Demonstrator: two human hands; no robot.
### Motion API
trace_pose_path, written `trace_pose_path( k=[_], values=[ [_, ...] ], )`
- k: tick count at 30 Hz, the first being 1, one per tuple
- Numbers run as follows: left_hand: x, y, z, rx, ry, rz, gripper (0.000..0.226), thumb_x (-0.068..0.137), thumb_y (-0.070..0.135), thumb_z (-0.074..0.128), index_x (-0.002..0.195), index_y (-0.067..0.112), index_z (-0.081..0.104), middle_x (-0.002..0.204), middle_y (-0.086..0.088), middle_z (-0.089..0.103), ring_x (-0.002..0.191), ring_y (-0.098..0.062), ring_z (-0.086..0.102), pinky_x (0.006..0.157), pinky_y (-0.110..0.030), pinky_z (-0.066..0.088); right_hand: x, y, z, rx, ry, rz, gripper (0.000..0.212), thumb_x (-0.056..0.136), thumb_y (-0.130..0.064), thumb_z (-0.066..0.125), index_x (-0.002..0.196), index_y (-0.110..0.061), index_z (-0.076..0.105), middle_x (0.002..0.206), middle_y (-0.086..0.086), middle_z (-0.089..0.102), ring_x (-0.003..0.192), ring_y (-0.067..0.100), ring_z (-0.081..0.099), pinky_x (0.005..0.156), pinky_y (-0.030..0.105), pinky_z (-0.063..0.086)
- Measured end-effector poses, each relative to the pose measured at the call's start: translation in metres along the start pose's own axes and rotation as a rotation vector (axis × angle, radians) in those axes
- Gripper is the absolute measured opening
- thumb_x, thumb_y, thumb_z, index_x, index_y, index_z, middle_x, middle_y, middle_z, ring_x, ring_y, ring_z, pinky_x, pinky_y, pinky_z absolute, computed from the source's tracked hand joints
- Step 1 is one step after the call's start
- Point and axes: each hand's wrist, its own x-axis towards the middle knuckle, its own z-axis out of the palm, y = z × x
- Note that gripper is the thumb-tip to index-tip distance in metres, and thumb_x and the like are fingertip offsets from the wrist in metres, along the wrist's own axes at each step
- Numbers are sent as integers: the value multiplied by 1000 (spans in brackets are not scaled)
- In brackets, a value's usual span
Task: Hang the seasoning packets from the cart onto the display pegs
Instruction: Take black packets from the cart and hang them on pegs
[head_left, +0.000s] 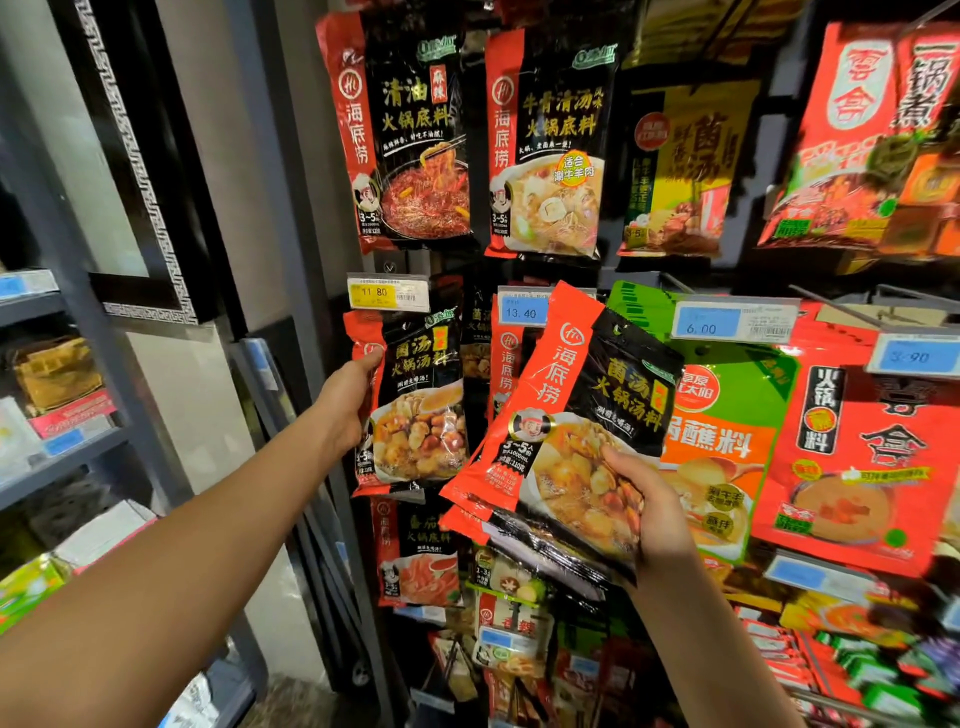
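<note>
The left hand (348, 395) holds a hanging packet (421, 415), left of the packet stack (566, 441) in the right hand (649, 514).

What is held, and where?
Left hand grips the hanging packet at its upper left edge; right hand holds a packet stack by its lower right edge.

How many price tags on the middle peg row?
4, left to right: yellow 11.80 tag, above the left hand's hanging packet; blue 13.40 tag, partly behind the right hand's packet stack; blue 6.00 tag; blue 3.90 tag, far right. More may be hidden.
</note>
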Motion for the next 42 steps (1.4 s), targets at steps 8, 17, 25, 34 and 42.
trace_pose_path(
  k=[8, 17, 25, 34, 42],
  values=[
    [4, 8, -5, -23, 11, 88, 66, 85, 72, 63, 122, 18, 69, 109, -11, 77, 99, -30, 75, 93, -48, 57, -4, -1, 4, 37, 64, 11, 116, 34, -49, 99, 138, -16, 62, 123, 15, 73, 112, 36, 71, 93, 45, 57],
    [4, 23, 7, -79, 218, 112, 87, 71, 69, 77, 133, 11, 57, 105, -8, 76, 83, -25, 77, 68, -36, 61, -7, 5, 5, 30, 89, -11, 119, 39, -49, 99, 145, -21, 55, 127, 13, 72, 113, 37, 71, 93, 48, 58],
    [15, 22, 4, -49, 284, 85, 81, 62, 60, 76, 126, 12, 64, 105, -9, 75, 86, -29, 75, 81, -45, 61, -7, 5, 4, -7, 93, -29, 118, 40, -44, 97, 146, -18, 54, 118, 12, 75, 105, 32, 74, 85, 44, 61],
    [11, 29, 18, 31, 292, 60, 41, 91, 36, 69, 118, 5, 66, 95, -9, 72, 78, -29, 70, 55, -35, 50, -9, 5, 1, -1, 49, -23, 109, 45, -39, 95, 144, -18, 55, 118, 12, 75, 103, 31, 75, 69, 35, 62],
    [8, 24, 27, 37, 318, 69, 34, 96, 29, 70, 119, 5, 63, 104, -13, 70, 71, -27, 68, 45, -29, 51, -3, 11, -4, 15, 69, -6, 116, 48, -37, 96, 152, -20, 47, 118, 13, 75, 103, 34, 75, 72, 39, 62]
  ],
)
